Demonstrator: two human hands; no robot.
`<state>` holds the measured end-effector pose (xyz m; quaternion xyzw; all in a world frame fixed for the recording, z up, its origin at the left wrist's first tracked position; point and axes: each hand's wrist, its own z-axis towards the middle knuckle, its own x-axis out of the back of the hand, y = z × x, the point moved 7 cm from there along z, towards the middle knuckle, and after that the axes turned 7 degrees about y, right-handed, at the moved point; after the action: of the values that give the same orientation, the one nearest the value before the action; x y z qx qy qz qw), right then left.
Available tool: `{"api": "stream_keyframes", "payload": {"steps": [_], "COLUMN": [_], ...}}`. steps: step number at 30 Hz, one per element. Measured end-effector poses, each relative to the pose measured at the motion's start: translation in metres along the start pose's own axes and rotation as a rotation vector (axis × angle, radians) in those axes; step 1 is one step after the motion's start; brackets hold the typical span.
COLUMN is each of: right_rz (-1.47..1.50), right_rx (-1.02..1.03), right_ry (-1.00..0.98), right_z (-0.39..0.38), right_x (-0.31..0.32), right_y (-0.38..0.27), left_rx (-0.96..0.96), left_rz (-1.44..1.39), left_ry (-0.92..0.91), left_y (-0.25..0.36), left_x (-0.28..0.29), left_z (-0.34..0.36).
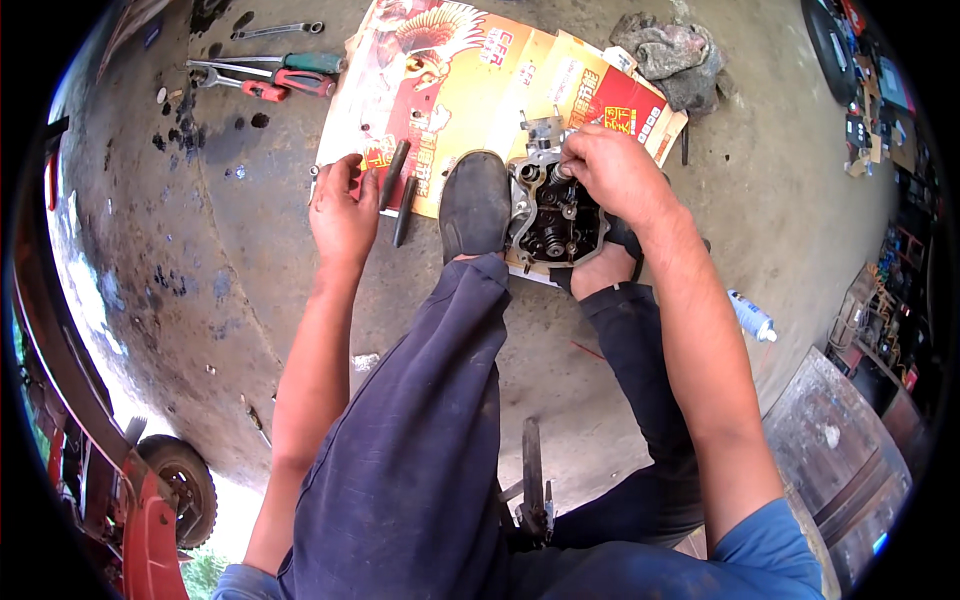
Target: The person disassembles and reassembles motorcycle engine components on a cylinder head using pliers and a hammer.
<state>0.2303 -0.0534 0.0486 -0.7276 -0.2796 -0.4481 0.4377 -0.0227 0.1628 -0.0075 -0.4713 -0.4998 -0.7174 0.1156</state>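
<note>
An engine cylinder head (556,225), with dark oily valve springs inside, sits between my shoes. My left shoe (470,205) is against its left side. My right hand (600,168) pinches a small silvery cylindrical part (561,172) at the head's upper opening. My left hand (342,205) has its fingers apart and curled down at the printed cardboard (480,80). Two dark metal rods (405,211) lie just to that hand's right, and a small metal piece is beside its fingertips.
A wrench (277,29), screwdrivers (305,83) and pliers lie upper left. A dirty rag (670,62) is upper right, a blue-white tube (751,317) right. A red vehicle (150,520) stands lower left, a metal board (830,440) lower right, clutter along the right wall.
</note>
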Motion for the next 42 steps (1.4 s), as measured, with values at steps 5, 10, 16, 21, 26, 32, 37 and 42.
{"api": "stream_keyframes", "payload": {"steps": [5, 10, 16, 21, 26, 32, 37, 42], "right_rz": [0.306, 0.6, 0.634, 0.612, 0.628, 0.662, 0.666, 0.719], "right_rx": [-0.186, -0.461, -0.457, -0.517, -0.522, -0.489, -0.496, -0.459], "right_ry": [-0.008, 0.189, 0.281, 0.352, 0.376, 0.428, 0.434, 0.434], "right_z": [-0.007, -0.034, -0.047, -0.06, -0.071, -0.075, -0.074, -0.057], "right_x": [-0.007, -0.002, 0.004, 0.01, 0.005, 0.004, 0.012, 0.039], "right_y": [0.019, 0.05, 0.043, 0.022, 0.01, 0.0, -0.004, -0.015], "left_rx": [0.011, -0.013, -0.098, -0.329, -0.378, -0.467, -0.383, 0.221], "left_rz": [-0.012, -0.053, -0.08, 0.012, 0.224, 0.328, 0.269, -0.75], "left_ry": [0.031, 0.037, -0.025, 0.024, -0.055, -0.02, -0.151, -0.44], "left_y": [0.004, 0.01, 0.019, 0.052, 0.059, 0.048, 0.062, 0.084], "left_x": [0.011, 0.013, -0.009, -0.05, -0.093, -0.112, -0.108, -0.08], "left_z": [0.007, 0.005, 0.008, 0.048, 0.08, 0.097, 0.102, 0.091]}}
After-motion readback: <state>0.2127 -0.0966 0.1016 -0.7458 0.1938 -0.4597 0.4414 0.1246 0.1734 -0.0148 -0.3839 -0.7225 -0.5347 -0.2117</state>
